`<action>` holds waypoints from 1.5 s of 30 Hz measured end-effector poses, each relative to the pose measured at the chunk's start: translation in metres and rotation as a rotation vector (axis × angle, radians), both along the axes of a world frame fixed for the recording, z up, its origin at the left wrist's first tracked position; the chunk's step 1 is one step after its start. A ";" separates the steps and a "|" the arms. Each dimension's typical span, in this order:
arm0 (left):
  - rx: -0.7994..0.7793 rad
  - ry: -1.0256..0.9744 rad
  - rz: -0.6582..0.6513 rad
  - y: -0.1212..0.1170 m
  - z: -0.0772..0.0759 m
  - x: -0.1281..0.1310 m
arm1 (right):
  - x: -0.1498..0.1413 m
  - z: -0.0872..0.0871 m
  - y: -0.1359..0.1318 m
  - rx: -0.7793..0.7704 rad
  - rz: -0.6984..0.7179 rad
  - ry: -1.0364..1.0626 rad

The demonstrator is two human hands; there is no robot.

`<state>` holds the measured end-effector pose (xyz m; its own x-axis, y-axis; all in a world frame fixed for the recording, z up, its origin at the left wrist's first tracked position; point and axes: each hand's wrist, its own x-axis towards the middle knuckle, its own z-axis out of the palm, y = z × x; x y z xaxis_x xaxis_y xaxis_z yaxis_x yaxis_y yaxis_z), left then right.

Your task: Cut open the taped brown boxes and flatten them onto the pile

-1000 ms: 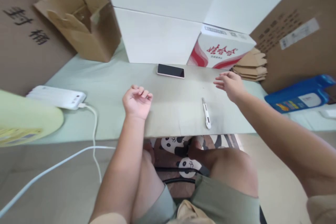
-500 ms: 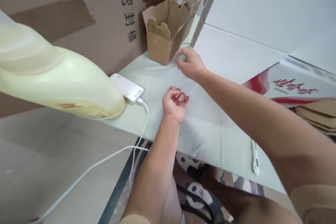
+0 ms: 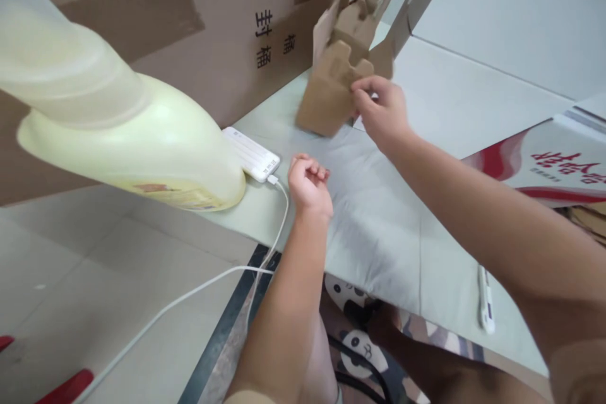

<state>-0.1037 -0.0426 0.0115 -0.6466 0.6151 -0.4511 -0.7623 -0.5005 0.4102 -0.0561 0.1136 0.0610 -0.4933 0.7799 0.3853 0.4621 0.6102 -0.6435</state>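
A small brown cardboard box (image 3: 326,98) stands tilted at the back of the table, its notched top flaps raised. My right hand (image 3: 382,112) pinches the box's near right side between thumb and fingers. Part of that wall is behind the fingertips. My left hand (image 3: 310,186) rests above the cloth in front of the box, palm up, fingers curled in with nothing visible in them. To its left lies a white power bank (image 3: 253,154) with a white cable (image 3: 285,199) plugged into its end.
A large yellow bottle-shaped object (image 3: 175,139) leans in from the left. Behind it stands a big printed carton (image 3: 227,19). A red-and-white printed box (image 3: 558,161) is at the right, and a slim white pen-like item (image 3: 486,303) lies near the front edge of the pale tablecloth (image 3: 379,214).
My right hand has taken hold of the cardboard box, which has tipped and turned. My left hand stays curled in about the same place. The view has shifted slightly.
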 end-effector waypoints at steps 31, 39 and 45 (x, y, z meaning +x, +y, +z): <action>0.014 1.338 -0.219 0.009 -0.024 0.103 | 0.351 -0.061 -0.184 -0.097 -0.043 0.338; -0.088 1.627 -0.365 0.007 -0.013 0.082 | 0.351 -0.069 -0.188 -0.198 -0.065 0.396; -0.180 1.234 -0.214 0.009 -0.009 0.080 | 0.344 -0.079 -0.174 -0.493 -0.312 0.260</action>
<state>-0.0235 -0.0333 0.0025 -0.5913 0.7518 0.2920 0.1164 -0.2787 0.9533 0.2876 -0.0602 -0.0176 -0.1532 0.9880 0.0205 0.3615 0.0753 -0.9293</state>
